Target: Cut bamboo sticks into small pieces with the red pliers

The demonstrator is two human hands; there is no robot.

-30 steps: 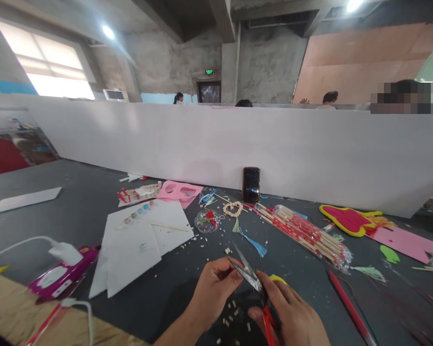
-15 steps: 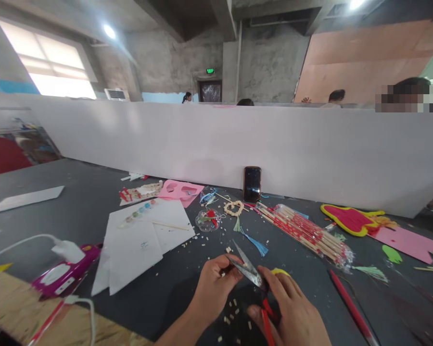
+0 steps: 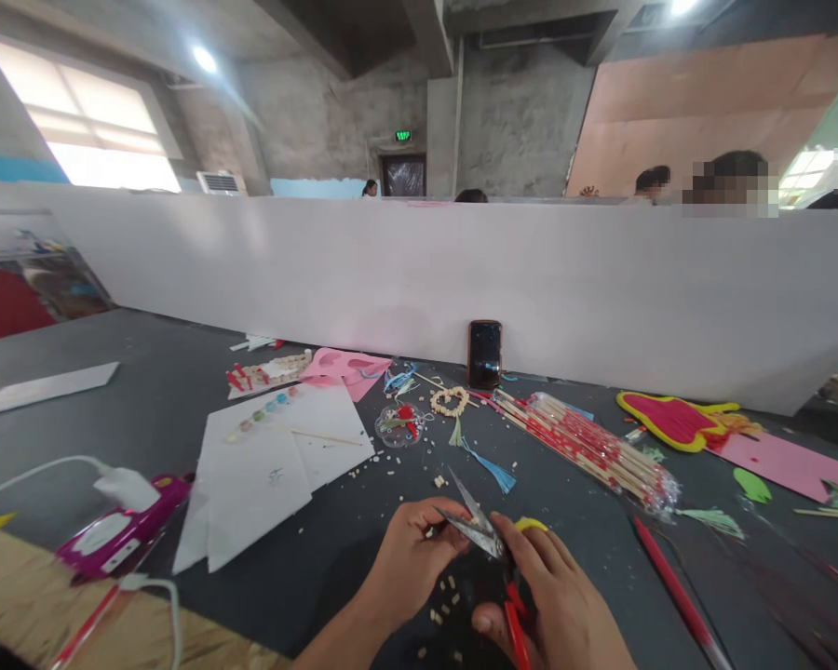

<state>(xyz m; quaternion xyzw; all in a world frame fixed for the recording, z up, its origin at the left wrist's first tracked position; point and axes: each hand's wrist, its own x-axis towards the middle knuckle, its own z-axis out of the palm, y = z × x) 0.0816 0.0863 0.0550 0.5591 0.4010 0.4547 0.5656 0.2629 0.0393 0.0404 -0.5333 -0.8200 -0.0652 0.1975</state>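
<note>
Red-handled scissors sit in the right hand, fingers wrapped round the grips, blades parted and angled across to the left hand's fingertips. Left thumb and fingers are pinched on a small pale piece, detail too small to tell. Loose pale bits lie on the dark surface between the hands, blue tassel just beyond the blades.

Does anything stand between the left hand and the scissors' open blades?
Nothing visible does. The left hand has its fingers right at the blades of the scissors, which the right hand holds; whether they touch is unclear. The loose pale pieces lie on the dark table below, clear of that space.
</note>
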